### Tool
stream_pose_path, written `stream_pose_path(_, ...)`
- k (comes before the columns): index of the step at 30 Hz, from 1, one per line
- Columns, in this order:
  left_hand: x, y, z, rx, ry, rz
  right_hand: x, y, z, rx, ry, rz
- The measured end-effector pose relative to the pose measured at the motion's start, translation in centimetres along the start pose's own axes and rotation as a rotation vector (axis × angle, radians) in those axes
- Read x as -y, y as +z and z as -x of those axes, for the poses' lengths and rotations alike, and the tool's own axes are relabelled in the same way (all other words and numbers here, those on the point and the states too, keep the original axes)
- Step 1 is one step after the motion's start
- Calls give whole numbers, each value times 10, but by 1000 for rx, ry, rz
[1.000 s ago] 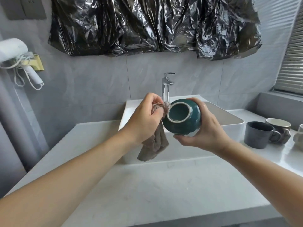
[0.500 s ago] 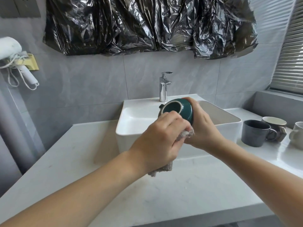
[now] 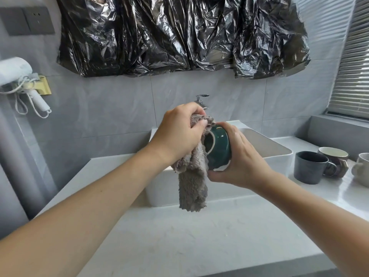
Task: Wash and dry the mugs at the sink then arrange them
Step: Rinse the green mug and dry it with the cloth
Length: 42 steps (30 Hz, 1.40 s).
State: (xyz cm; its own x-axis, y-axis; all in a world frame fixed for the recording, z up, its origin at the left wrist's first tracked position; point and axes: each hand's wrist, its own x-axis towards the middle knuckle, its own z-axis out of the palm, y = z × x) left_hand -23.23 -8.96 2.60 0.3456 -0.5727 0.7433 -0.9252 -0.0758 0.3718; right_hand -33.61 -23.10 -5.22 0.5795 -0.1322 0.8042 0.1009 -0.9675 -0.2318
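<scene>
Two bare arms reach forward over a pale stone counter (image 3: 179, 240) toward a white rectangular basin (image 3: 279, 152) that stands on it against a grey tiled wall. A chrome tap (image 3: 202, 99) rises behind the basin, its lower part hidden by the left hand. Crumpled black plastic sheet (image 3: 179, 35) covers the wall above. At the far left a white hair dryer (image 3: 18, 76) hangs in a brass holder, its cord looped below, with a dark socket plate (image 3: 28, 21) higher up. At the right, slatted blinds (image 3: 351, 76) cover a window, and on the counter beneath stand three mugs: a dark grey mug (image 3: 309, 166) nearest the basin, a brown mug (image 3: 335, 158) with a cream inside just behind it, and a white mug (image 3: 362, 168) cut off by the frame edge. A green mug (image 3: 219, 150) is held in the air in front of the basin, above the counter. It lies on its side, its long axis roughly level, its mouth facing left toward the left hand and its base toward the right palm. The right hand (image 3: 241, 158) wraps round the mug from the right, fingers curled over the top and thumb beneath. The left hand (image 3: 179, 134) bunches a grey cloth (image 3: 192, 186) between curled fingers and thumb and holds it against the mug's rim; the cloth covers part of the mouth and its loose end hangs down in front of the basin.
</scene>
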Motion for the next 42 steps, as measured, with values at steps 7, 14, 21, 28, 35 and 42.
stream_pose_path(7, 10, 2, 33, 62, 100, 48, -4, 0, 3, -104, 19, -16)
stream_pose_path(14, 11, 15, 33, -53, 218, 28, -3, 2, 5, -62, -20, -5)
stream_pose_path(21, 43, 13, 53, 159, 101, -172, -10, -3, 18, 10, 80, -34)
stream_pose_path(28, 61, 15, 69, 435, -353, -30, -7, -12, 31, 176, 53, 87)
stream_pose_path(35, 29, 12, 44, 631, -499, 512, 16, -21, 18, 200, -108, 246)
stream_pose_path(42, 25, 7, 51, 628, -450, 664, 38, -34, 13, 277, -130, 350)
